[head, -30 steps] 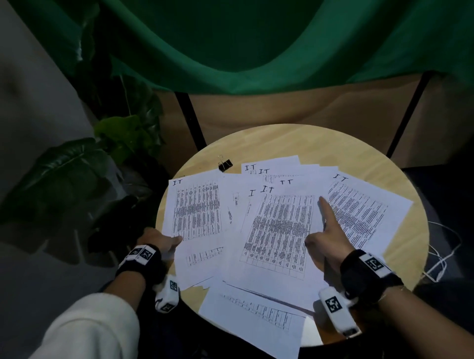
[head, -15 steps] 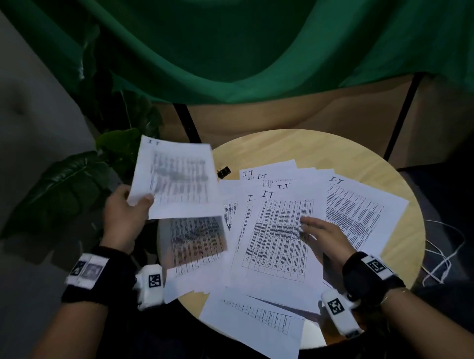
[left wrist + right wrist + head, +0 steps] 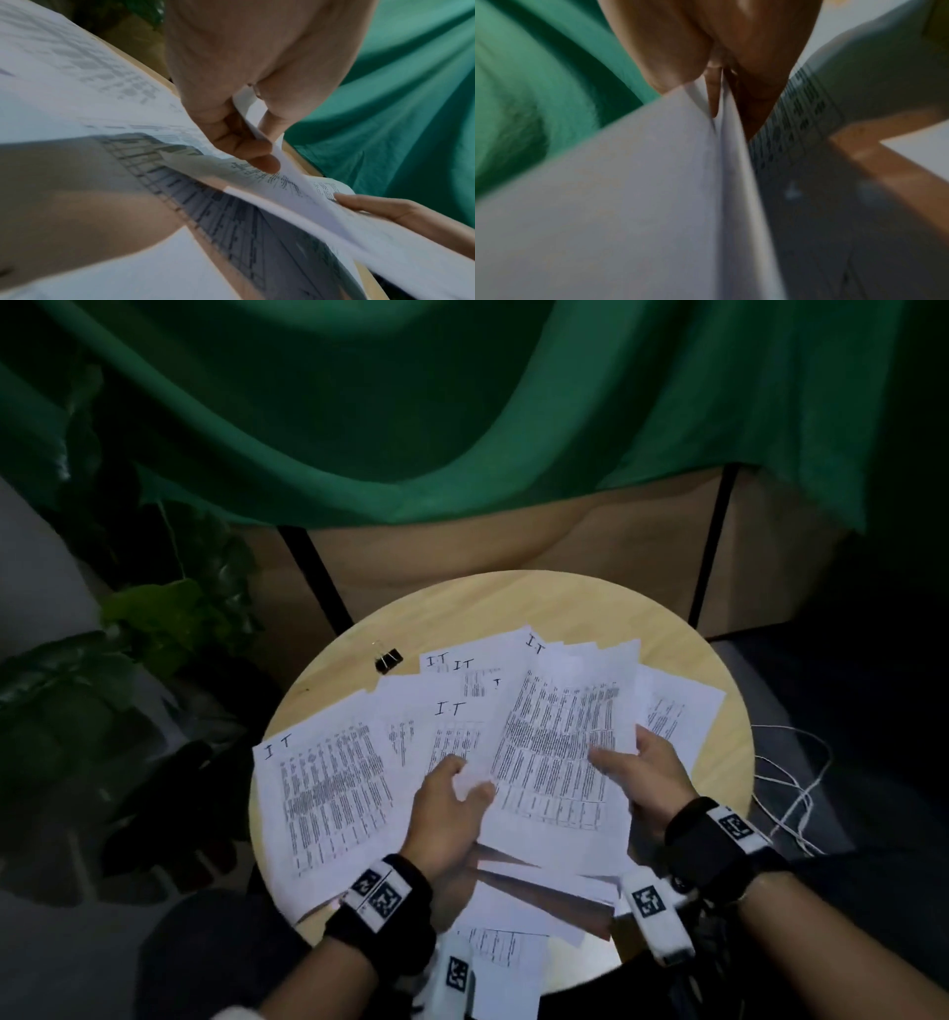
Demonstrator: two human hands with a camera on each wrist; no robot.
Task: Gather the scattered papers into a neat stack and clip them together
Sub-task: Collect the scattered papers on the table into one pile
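Observation:
Several printed white sheets lie fanned over the round wooden table [image 3: 513, 603]. Both hands hold a lifted printed sheet [image 3: 557, 747] above the middle of the pile. My left hand [image 3: 454, 796] pinches its lower left edge, thumb on top; the left wrist view shows the pinch on the paper [image 3: 259, 146]. My right hand [image 3: 634, 770] grips its right edge, and in the right wrist view the paper [image 3: 654, 182] runs between thumb and fingers. Another printed sheet [image 3: 328, 793] lies at the left. A black binder clip [image 3: 388, 660] sits on bare wood at the back left.
A leafy plant [image 3: 118, 670] stands left of the table. Green cloth [image 3: 462, 403] hangs behind, over a wooden panel with black legs. White cables [image 3: 791, 788] trail off to the right. One sheet [image 3: 503, 963] overhangs the table's near edge.
My left hand has brought its raised sheet from the left down over the middle of the pile. My right hand left the pile and took hold of the sheet's right edge.

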